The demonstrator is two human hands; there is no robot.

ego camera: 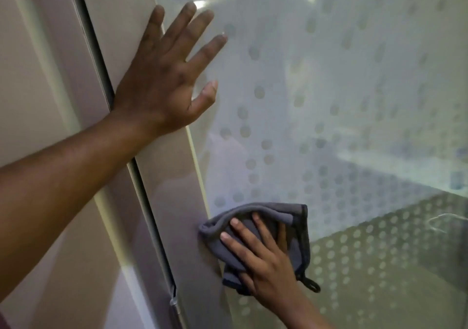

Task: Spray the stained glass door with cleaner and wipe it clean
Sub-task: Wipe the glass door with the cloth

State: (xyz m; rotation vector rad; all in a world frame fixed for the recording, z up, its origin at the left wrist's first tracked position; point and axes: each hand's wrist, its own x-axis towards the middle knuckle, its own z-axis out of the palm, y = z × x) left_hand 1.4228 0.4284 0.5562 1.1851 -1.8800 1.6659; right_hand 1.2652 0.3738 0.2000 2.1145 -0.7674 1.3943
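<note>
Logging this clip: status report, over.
Left hand flat on dotted frosted glass door. Right hand presses grey microfibre cloth at frame edge. Nothing obstructing.

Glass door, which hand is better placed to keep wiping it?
The right hand: its fingers press the grey cloth against the glass door. The left hand lies flat and empty on the door frame.

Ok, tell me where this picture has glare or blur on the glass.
Head view: two bright glare spots sit high on the glass door, one beside the left hand fingertips, one further right. The room behind the dotted glass is hazy and soft. The right hand and grey cloth are fairly sharp. Straight frame edges lean, from the wide-angle lens.
</note>
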